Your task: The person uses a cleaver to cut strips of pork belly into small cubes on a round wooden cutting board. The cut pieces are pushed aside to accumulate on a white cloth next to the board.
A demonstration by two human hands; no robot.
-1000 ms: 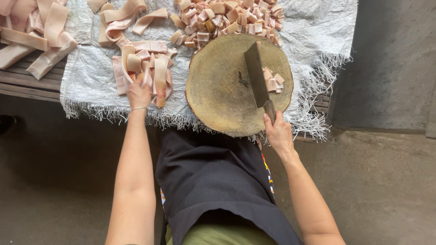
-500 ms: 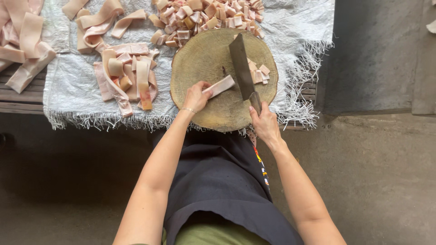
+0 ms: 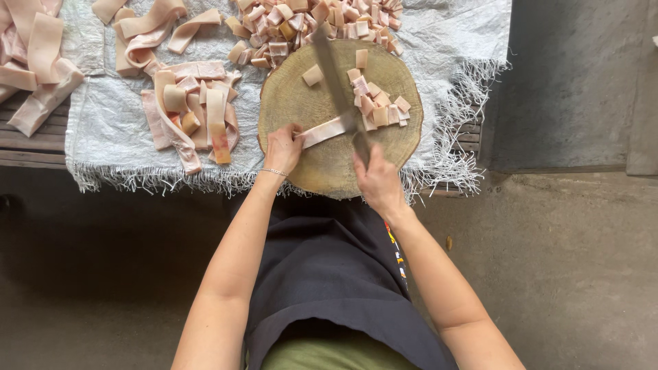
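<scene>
Left hand (image 3: 283,148) is closed down on the near end of a long pale-pink strip of pork skin and fat (image 3: 323,131), pinning it flat on the round, worn wooden chopping block (image 3: 312,103). The strip runs from the fingertips toward the right hand.

Right hand (image 3: 378,183) is wrapped tight around the handle of a broad dark steel cleaver (image 3: 337,79). The blade extends away from the hand across the block, and its near part meets the free end of the strip. Blade is motion-blurred, so I can't tell whether it's in contact or just above.

Just beyond the blade, on the side away from the left hand: a small heap of square pink cut cubes (image 3: 375,103) on the block, with one loose cube on the left-hand side of the blade. Farther beyond the block is a bigger pile of cubes (image 3: 308,27). Outboard of the left hand there's a stack of uncut strips (image 3: 192,109) on the grey woven sack cloth (image 3: 110,116) with frayed edges.

Judgement: mid-chop, dicing the strip crosswise from its free end. The next cut likely needs the left hand to feed the strip toward the blade with fingertips kept back from the edge, then a clean drop of the cleaver.
</scene>
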